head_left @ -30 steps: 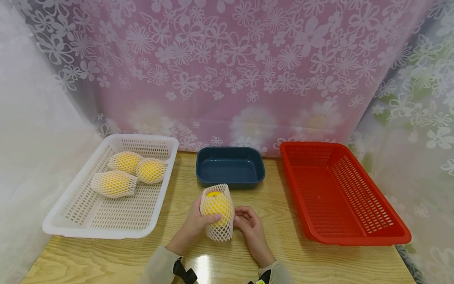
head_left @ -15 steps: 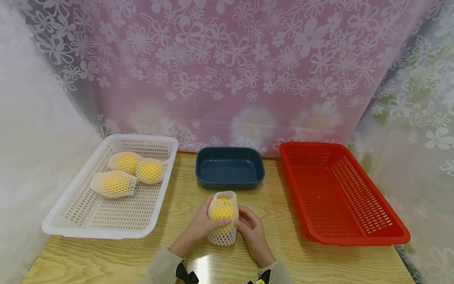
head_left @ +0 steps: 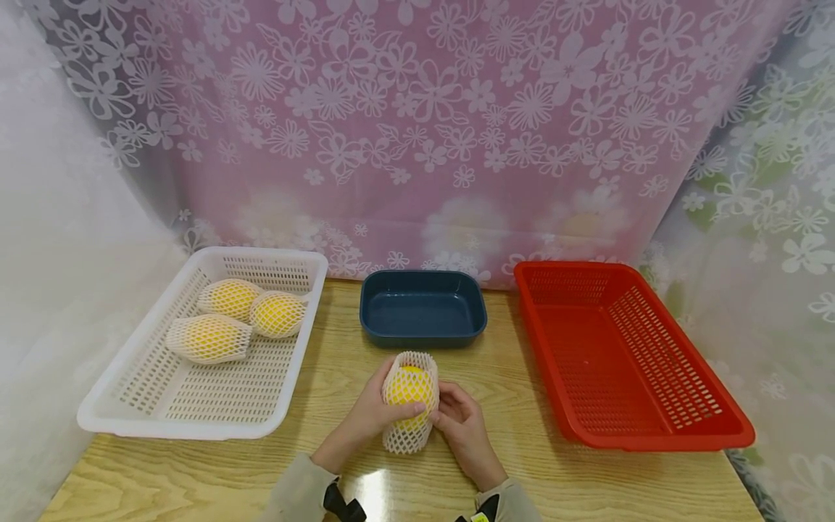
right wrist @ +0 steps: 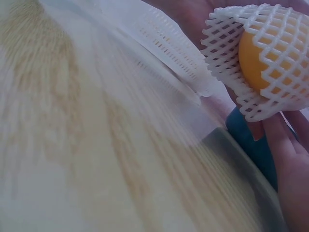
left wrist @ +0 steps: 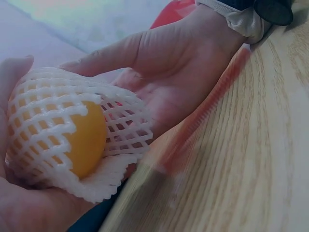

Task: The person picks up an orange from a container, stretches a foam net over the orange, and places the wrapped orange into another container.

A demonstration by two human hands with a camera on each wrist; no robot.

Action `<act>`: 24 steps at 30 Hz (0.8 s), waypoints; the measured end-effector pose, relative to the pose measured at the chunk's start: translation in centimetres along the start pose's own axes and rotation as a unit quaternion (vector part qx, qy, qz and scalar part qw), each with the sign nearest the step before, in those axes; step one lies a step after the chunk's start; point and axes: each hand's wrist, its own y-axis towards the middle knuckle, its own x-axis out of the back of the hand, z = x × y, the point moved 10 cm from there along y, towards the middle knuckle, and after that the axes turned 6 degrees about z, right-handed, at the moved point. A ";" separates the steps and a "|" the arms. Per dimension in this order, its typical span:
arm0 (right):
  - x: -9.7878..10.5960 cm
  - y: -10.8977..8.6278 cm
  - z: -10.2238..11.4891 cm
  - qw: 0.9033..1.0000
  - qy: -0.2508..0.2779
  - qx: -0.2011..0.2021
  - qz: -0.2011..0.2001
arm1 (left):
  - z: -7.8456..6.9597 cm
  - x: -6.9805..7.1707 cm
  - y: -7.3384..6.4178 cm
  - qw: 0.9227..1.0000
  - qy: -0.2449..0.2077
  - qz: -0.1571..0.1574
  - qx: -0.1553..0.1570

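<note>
A yellow-orange round fruit (head_left: 409, 395) sits inside a white foam net sleeve (head_left: 406, 439), held up over the table in front of the person. The left hand (head_left: 375, 409) grips the wrapped fruit from the left, thumb across its near side. At the right side, the right hand (head_left: 464, 431) holds the sleeve with thumb and fingertips. One end of the net gapes in the left wrist view, baring the smooth fruit (left wrist: 91, 140). Some of the left fingers are hidden behind the fruit.
A white basket (head_left: 176, 429) on the left contains 3 more net-wrapped yellow fruits (head_left: 212, 338). At the back middle stands a dark blue tray (head_left: 424, 339), close beyond the hands. A red basket (head_left: 587, 362) is on the right of the wooden table (head_left: 215, 471).
The left hand has brought the wrapped fruit slightly right and closer to the person. The right fingertips, earlier at the sleeve's edge, now lie against its side. Little has moved in the last half second.
</note>
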 end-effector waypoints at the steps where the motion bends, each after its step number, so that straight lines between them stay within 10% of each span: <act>1: -0.1 0.0 0.0 1.000 0.007 -0.003 0.004 | 0.0 0.0 0.0 1.000 -0.003 -0.003 0.001; 24: -0.3 0.0 -0.6 0.984 0.169 -0.061 0.019 | -0.5 -0.4 -0.2 1.000 0.008 0.009 0.000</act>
